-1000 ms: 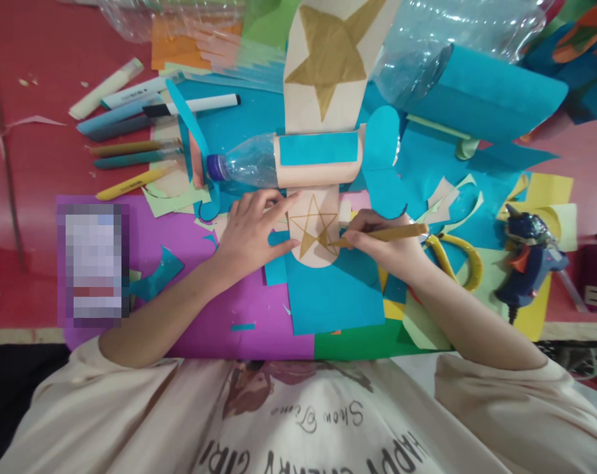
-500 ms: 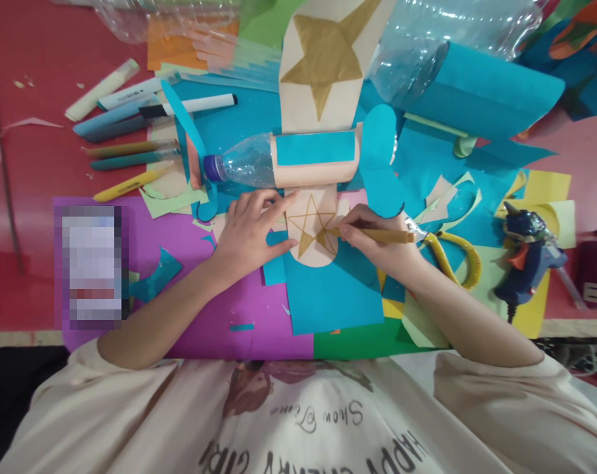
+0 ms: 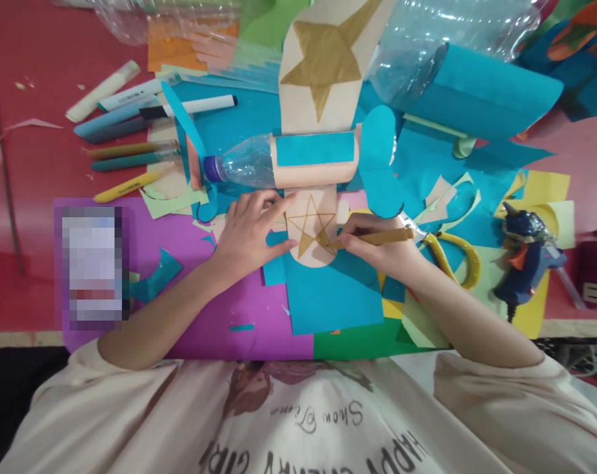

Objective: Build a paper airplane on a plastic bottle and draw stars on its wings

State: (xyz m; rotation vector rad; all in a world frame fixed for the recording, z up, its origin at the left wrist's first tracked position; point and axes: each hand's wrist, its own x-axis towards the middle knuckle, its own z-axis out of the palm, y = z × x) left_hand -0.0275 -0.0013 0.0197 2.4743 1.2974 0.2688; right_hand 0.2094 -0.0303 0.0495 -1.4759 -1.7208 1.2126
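My right hand (image 3: 374, 243) is closed around a gold-brown marker (image 3: 389, 236), its tip at the lower right arm of a star outline (image 3: 311, 227). The star is drawn on a pale pink paper wing (image 3: 322, 259) with a rounded end; its lower left arm is coloured in. My left hand (image 3: 249, 230) lies with fingers spread, thumb and index fingertips on the paper's left edge. Just beyond is a clear plastic bottle (image 3: 249, 160) wrapped in pink paper, with a blue cap. A second wing with a filled gold star (image 3: 325, 56) extends from its far side.
Several markers (image 3: 125, 118) lie at the left, with a blurred-out phone (image 3: 91, 263) nearer me. Yellow-handled scissors (image 3: 456, 260) and a blue glue gun (image 3: 530, 257) are at the right. Paper scraps and a blue paper-wrapped bottle (image 3: 495, 85) lie beyond.
My right hand and the marker have shifted slightly toward me, moving the tip lower along the star's lower right arm. My left hand stays in place.
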